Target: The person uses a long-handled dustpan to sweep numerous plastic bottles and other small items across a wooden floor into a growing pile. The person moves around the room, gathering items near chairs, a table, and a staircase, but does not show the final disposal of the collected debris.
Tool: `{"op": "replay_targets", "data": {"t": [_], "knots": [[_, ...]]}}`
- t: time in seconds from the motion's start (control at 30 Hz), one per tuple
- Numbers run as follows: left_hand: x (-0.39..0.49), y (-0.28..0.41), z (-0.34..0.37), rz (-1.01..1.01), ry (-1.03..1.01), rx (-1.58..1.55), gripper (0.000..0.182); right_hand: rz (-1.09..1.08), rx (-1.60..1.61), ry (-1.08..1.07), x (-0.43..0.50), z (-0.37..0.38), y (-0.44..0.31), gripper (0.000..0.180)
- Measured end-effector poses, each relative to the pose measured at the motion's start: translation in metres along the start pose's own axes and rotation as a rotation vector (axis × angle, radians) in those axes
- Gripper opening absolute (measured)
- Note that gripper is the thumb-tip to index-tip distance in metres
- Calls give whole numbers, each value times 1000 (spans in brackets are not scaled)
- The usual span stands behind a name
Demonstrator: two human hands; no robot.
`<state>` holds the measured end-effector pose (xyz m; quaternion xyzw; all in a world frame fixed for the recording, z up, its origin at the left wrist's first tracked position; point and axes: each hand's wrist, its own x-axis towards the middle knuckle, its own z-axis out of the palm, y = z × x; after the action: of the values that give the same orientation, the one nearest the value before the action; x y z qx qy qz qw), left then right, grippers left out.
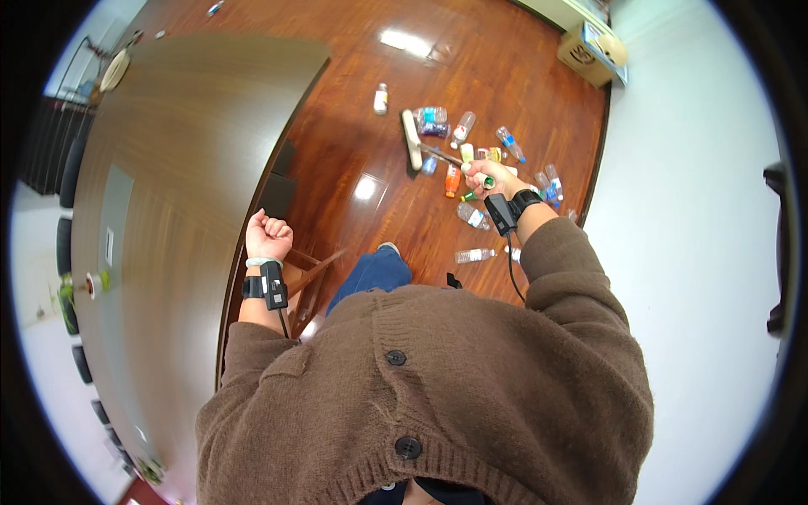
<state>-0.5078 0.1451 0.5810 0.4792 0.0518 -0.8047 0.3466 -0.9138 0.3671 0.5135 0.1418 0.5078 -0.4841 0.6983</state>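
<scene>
My right hand (pixel 495 180) is wrapped round the handle of a broom (pixel 454 159), near the handle's open green-lined end. The broom's pale head (pixel 411 140) rests on the floor, its dark bristles facing left. Against its right side lie a clear plastic bottle with a blue label (pixel 432 115) and a purple-labelled one (pixel 434 129). An orange drink bottle (pixel 452 181) lies just below the handle. My left hand (pixel 269 237) hangs by the table edge, fingers curled and nothing visible in it.
A long wooden table (pixel 189 126) runs along my left, with a wooden chair (pixel 309 278) under its edge. Several plastic bottles, one a white-labelled bottle (pixel 380 100), lie scattered over the glossy wooden floor (pixel 353 151). A cardboard box (pixel 582 57) stands by the white wall (pixel 682 240).
</scene>
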Motion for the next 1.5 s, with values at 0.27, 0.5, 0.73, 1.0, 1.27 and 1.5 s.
{"op": "replay_targets", "data": {"t": [0.27,0.5,0.73,1.0,1.27,1.5], "knots": [[4,-146,14,-126,-60,278,33,-193,164,10,-133,-190,131,22],[17,-337,102,-399,-144,633,34,-335,743,-138,-294,-274,298,30],[-9,-500,160,-604,-160,961,31,-332,1241,144,-392,-273,405,24],[-65,-613,139,-800,-282,1111,32,-312,1550,384,-399,-288,526,11],[-47,-565,158,-744,-305,1154,30,-395,1839,282,-297,-325,477,20],[4,-447,176,-489,-159,1009,33,-434,1431,174,-203,-329,343,15]]}}
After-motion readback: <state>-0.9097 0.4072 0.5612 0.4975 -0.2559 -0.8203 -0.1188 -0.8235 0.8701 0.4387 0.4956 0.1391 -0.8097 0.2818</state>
